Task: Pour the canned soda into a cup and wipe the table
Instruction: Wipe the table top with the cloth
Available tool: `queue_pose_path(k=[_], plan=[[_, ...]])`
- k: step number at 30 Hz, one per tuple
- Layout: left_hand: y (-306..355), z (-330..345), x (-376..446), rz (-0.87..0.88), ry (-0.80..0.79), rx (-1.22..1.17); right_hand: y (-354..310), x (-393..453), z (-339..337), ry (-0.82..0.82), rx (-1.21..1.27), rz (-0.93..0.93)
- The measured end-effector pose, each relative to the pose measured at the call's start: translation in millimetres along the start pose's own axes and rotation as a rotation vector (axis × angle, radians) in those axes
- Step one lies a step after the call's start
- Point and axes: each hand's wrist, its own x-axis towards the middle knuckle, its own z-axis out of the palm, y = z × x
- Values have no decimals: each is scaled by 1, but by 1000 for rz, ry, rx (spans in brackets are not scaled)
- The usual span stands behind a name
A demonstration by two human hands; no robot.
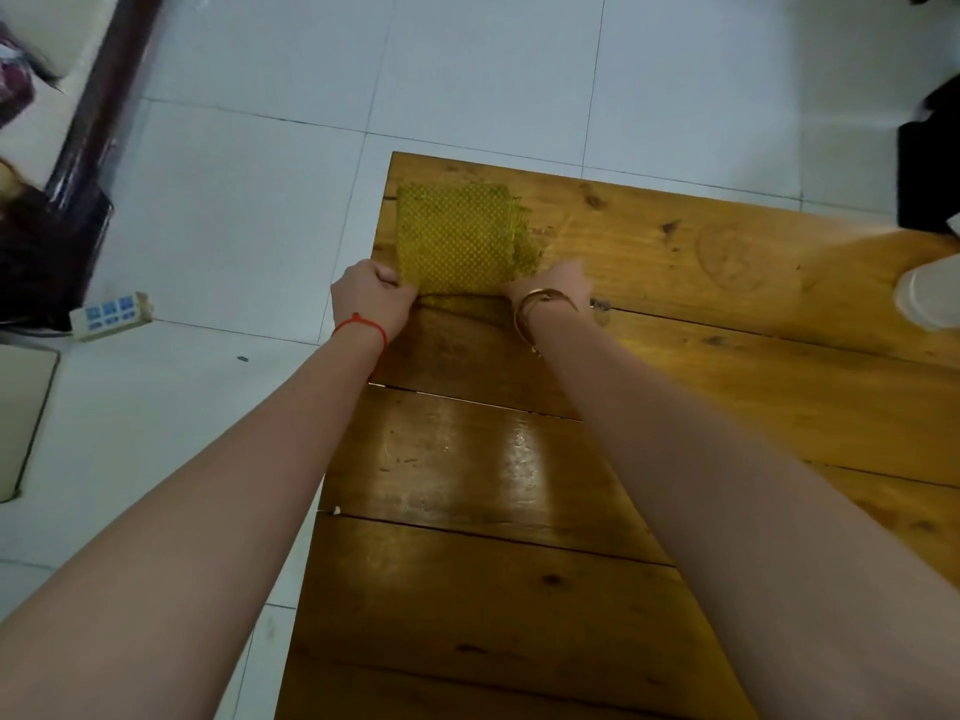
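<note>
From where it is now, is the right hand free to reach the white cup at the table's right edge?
Probably not yet: the right hand grips the yellow cloth together with the left hand. The bare table across to the white cup looks unobstructed.

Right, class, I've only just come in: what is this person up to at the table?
A person is handling a yellow-green cloth that lies near the far left corner of a wooden table. The left hand grips its near left corner and the right hand holds its near right edge. A pale cup stands at the right edge of the view, only partly visible. No soda can is in view.
</note>
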Motion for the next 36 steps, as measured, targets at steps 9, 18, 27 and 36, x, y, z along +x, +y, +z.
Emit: queue_pose_path(k=[9, 18, 27, 36], plan=[[-4, -9, -21, -66, -126, -343, 10, -18, 5, -95, 343, -65], [-7, -15, -83, -318, -483, -1250, 49, -53, -4, -213, 559, 293], [-12, -26, -114, -288, -594, -1362, 58, -79, -18, -570, 602, 411], [-13, -18, -158, -20, -483, -742, 105, -101, -33, -252, 742, 317]])
